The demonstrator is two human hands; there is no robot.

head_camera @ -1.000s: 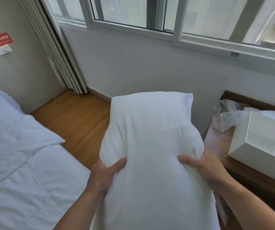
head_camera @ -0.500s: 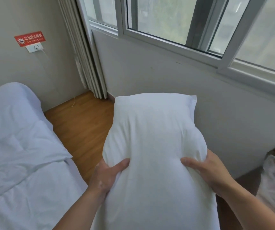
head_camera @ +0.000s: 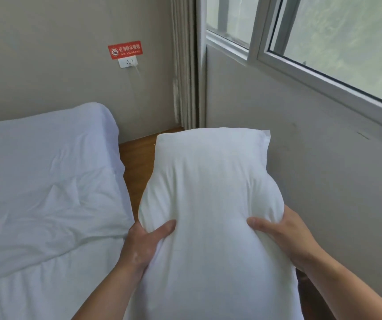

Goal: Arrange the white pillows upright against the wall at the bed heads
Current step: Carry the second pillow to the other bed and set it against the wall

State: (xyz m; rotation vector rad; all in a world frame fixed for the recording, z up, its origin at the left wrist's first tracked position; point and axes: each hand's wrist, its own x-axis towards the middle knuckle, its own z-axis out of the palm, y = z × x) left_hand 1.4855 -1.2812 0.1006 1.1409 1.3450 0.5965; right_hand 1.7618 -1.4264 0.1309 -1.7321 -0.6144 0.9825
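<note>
Both hands hold one white pillow (head_camera: 210,215) up in the air, out in front of the body. The left hand (head_camera: 142,244) squeezes its left side and the right hand (head_camera: 284,234) squeezes its right side, so each grip is closed on the pillow — thumbs on top, the other fingers hidden under the soft cloth. The pillow is over the strip of wooden floor (head_camera: 137,165) between the bed (head_camera: 42,181) and the window wall (head_camera: 323,158), with its short end pointing away. It is not touching the bed yet. The step now looks like carrying the pillow to the head of the bed, which seems to be the far end by the wall (head_camera: 47,65) with the red sign (head_camera: 124,50) and the socket (head_camera: 128,62). To do it well, keep both hands squeezing the same amount so the pillow does not sag or twist. Swing it to the left over the bed, and carry it high enough that it does not drag on the white cover and wrinkle it more. Then stand it on one long edge right at the top of the bed and lean its back flat on the wall. Let go slowly — if it starts to tip forward, push the bottom edge in a bit closer and pat the top so it sits fat and straight. Watch the thin cord (head_camera: 137,88) that hangs from the socket, so the pillow does not catch it.
</note>
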